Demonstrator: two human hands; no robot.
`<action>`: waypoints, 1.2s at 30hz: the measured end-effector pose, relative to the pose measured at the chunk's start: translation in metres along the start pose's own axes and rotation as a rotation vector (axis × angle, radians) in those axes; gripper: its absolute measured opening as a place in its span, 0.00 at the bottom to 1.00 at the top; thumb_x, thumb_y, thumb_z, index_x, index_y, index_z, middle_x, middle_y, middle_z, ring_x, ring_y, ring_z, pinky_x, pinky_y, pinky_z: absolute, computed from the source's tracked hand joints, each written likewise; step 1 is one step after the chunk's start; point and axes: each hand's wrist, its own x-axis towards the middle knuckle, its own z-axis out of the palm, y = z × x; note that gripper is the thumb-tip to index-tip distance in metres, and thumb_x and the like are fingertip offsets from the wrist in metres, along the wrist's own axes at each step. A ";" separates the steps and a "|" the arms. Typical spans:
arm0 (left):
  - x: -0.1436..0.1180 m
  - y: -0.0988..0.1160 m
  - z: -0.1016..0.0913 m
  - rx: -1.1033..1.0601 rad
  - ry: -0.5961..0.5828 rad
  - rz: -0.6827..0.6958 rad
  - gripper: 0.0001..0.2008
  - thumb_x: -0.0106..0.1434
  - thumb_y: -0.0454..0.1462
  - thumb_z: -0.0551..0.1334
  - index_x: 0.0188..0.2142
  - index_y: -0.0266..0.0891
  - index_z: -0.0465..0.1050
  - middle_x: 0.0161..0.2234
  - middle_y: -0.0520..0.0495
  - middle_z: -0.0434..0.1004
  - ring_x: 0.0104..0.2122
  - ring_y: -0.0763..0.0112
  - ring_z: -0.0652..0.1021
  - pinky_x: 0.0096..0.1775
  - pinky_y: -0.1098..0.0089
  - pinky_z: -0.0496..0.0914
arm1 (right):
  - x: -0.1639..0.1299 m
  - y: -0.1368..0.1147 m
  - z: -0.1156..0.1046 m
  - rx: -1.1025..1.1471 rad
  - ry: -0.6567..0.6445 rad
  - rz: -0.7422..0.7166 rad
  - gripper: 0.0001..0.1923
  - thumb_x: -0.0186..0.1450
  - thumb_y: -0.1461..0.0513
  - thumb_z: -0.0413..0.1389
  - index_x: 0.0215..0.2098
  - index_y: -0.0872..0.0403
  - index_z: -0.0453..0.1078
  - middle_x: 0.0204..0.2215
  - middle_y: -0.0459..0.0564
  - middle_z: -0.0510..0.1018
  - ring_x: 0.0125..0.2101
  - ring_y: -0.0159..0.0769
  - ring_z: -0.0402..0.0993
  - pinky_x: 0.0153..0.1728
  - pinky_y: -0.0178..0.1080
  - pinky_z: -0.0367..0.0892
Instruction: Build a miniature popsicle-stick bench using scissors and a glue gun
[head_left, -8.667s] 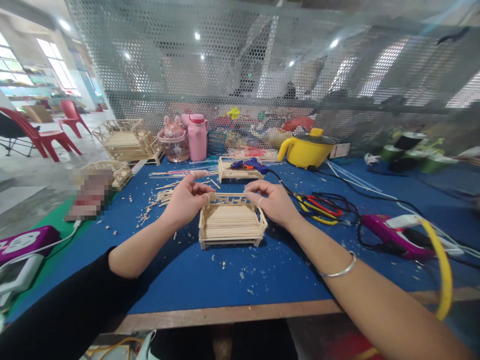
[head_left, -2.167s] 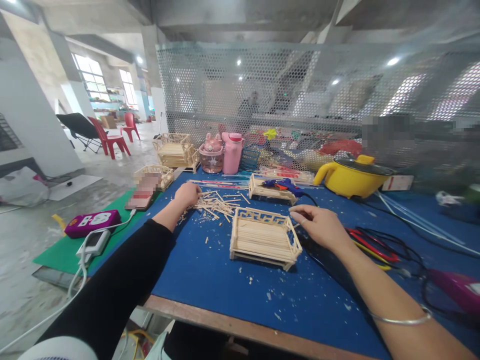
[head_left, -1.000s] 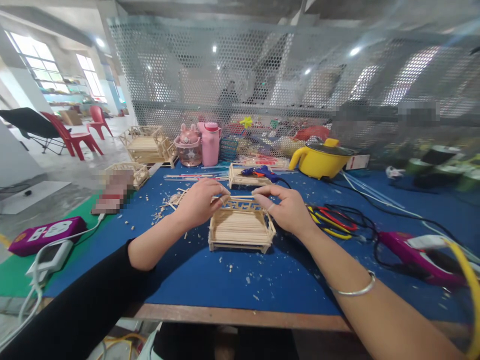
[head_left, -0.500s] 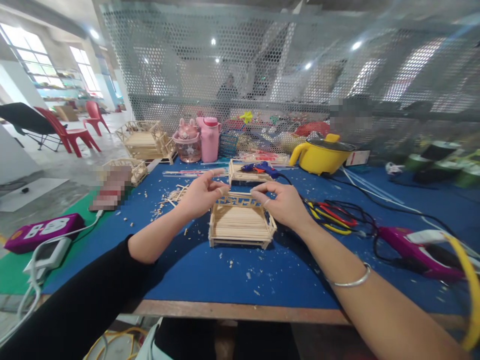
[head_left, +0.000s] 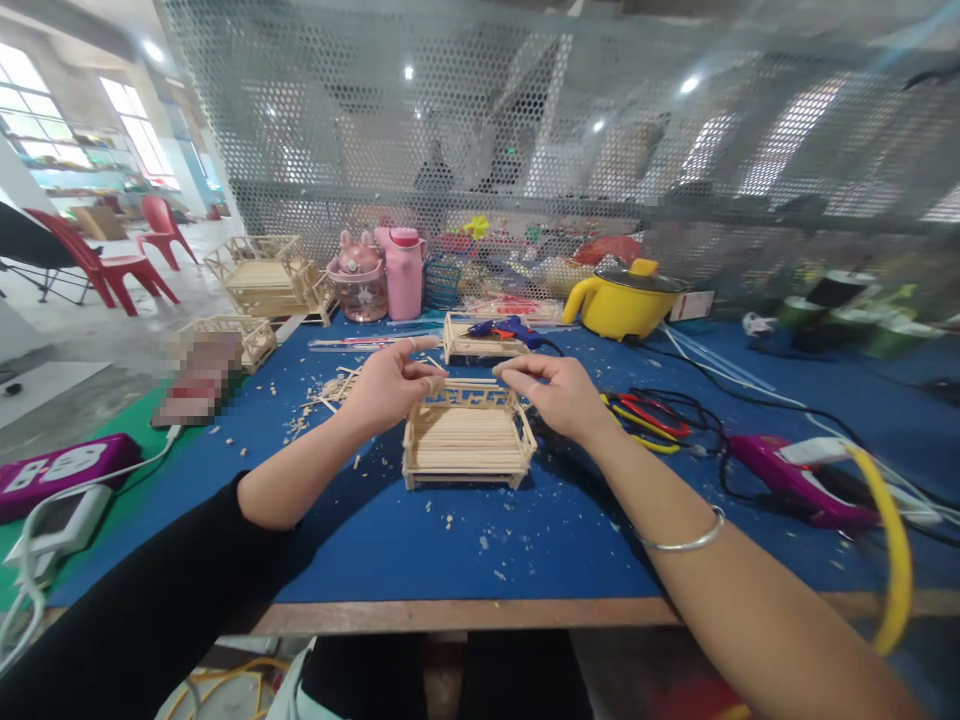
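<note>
Item: stick-built miniature bed (head_left: pixel 465 438), mid-worktop towards the front edge; left hand (head_left: pixel 384 385) and right hand (head_left: pixel 556 394), a moment ago pressed to its back rail, now hover just above with fingertips pinched, contents indiscernible.

Yellow pot (head_left: pixel 624 301) w/ lid at back of blue mat (head_left: pixel 525 540), pink bottle (head_left: pixel 403 270) + pink cup (head_left: pixel 357 280) to its left by mesh screen (head_left: pixel 525 130). Blue glue gun (head_left: pixel 504 328) lies on a 2nd stick frame (head_left: pixel 480 346); red/yellow cables (head_left: pixel 646 418) & purple tool (head_left: pixel 795 475) on right. Purple power strip (head_left: pixel 60 472) far left, red chairs (head_left: pixel 112 262) on floor behind.
</note>
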 end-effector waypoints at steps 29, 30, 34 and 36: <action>-0.002 -0.005 -0.002 0.060 0.051 0.028 0.25 0.52 0.32 0.63 0.51 0.36 0.67 0.27 0.49 0.79 0.26 0.74 0.76 0.28 0.73 0.68 | -0.001 0.000 0.002 -0.043 -0.025 -0.003 0.11 0.60 0.60 0.54 0.35 0.52 0.78 0.35 0.46 0.82 0.37 0.38 0.77 0.41 0.38 0.68; -0.002 -0.005 -0.002 0.063 0.049 0.035 0.25 0.52 0.33 0.63 0.51 0.36 0.67 0.28 0.49 0.79 0.26 0.74 0.76 0.28 0.73 0.67 | 0.000 0.001 0.001 -0.023 -0.020 -0.004 0.12 0.60 0.60 0.53 0.36 0.53 0.78 0.34 0.47 0.82 0.37 0.37 0.77 0.41 0.38 0.68; -0.001 -0.009 -0.003 0.057 0.036 0.047 0.25 0.52 0.33 0.64 0.50 0.36 0.67 0.29 0.49 0.80 0.27 0.74 0.76 0.30 0.73 0.68 | 0.000 0.003 -0.001 0.012 -0.014 0.013 0.13 0.61 0.60 0.52 0.36 0.54 0.77 0.31 0.47 0.81 0.34 0.37 0.76 0.39 0.38 0.68; -0.002 -0.009 -0.002 0.043 0.031 0.044 0.24 0.52 0.33 0.63 0.50 0.37 0.67 0.29 0.49 0.80 0.27 0.74 0.76 0.30 0.73 0.68 | 0.000 0.002 0.001 0.019 -0.024 0.015 0.12 0.60 0.60 0.53 0.36 0.54 0.77 0.32 0.48 0.81 0.34 0.37 0.76 0.39 0.38 0.68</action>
